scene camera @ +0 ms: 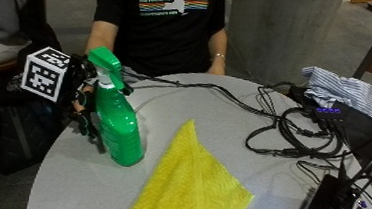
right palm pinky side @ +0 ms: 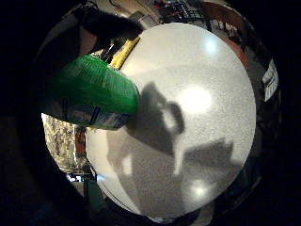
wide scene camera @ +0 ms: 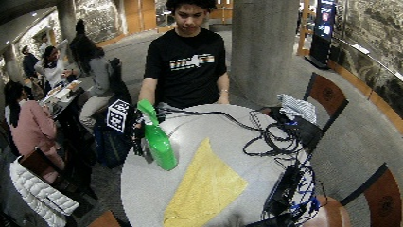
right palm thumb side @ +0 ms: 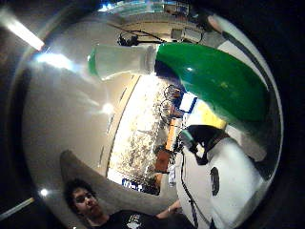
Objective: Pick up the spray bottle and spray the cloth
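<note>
The spray bottle [scene camera: 119, 124] is stood upright on the table [scene camera: 86, 182] near its edge, at the person's right, w/ the right hand [scene camera: 85, 110] wrapped round it from the side away from the table's middle. The cloth [scene camera: 190, 182] is laid flat on the table just beside the bottle, toward the table's middle, apart from it, and is stretched toward the near edge. Cables [scene camera: 284, 132] are spread over the far side of the table beyond the cloth. A folded garment [scene camera: 341, 86] is set at the table's edge past the cables, opposite the bottle.
</note>
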`<state>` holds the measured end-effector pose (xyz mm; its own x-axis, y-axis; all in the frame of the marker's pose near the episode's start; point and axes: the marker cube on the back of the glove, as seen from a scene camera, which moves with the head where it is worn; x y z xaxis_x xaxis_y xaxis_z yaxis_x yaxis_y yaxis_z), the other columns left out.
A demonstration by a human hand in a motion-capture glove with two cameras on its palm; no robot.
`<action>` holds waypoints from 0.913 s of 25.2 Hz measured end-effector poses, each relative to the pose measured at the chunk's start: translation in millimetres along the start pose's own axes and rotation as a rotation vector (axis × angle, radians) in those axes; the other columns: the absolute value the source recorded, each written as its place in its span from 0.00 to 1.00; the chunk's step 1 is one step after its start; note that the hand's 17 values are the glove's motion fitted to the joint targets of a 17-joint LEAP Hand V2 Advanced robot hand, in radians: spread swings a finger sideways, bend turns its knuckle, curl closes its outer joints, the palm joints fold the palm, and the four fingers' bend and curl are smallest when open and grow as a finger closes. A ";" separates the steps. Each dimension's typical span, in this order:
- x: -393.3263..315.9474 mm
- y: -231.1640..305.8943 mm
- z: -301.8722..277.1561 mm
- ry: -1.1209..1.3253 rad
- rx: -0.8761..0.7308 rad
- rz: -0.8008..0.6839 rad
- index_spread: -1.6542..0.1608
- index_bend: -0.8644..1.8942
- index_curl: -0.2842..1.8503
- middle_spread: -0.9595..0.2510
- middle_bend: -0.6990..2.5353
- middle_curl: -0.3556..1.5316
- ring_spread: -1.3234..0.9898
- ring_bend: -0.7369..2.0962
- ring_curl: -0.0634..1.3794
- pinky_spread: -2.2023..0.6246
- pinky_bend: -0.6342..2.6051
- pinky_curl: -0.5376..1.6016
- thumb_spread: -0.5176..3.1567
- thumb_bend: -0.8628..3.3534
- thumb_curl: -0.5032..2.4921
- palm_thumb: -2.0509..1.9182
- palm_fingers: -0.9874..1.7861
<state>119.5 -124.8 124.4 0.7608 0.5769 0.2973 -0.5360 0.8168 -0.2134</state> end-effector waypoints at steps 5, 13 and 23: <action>2.3 10.6 -3.9 -0.012 0.087 -0.036 0.73 0.37 0.21 0.84 0.28 0.38 0.59 0.39 0.27 0.86 0.39 0.44 0.40 0.23 0.31 0.77 0.56; 1.4 25.2 -15.1 0.100 0.275 -0.105 0.76 0.36 0.23 0.79 0.29 0.40 0.56 0.44 0.30 0.80 0.37 0.43 0.38 0.22 0.31 0.78 0.68; -4.6 30.3 -23.0 0.057 0.356 -0.127 0.80 0.39 0.27 0.73 0.32 0.43 0.53 0.46 0.34 0.70 0.36 0.43 0.34 0.22 0.33 0.81 0.82</action>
<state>108.2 -102.7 95.2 0.8432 0.4781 0.2459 -0.5219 0.8376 0.1610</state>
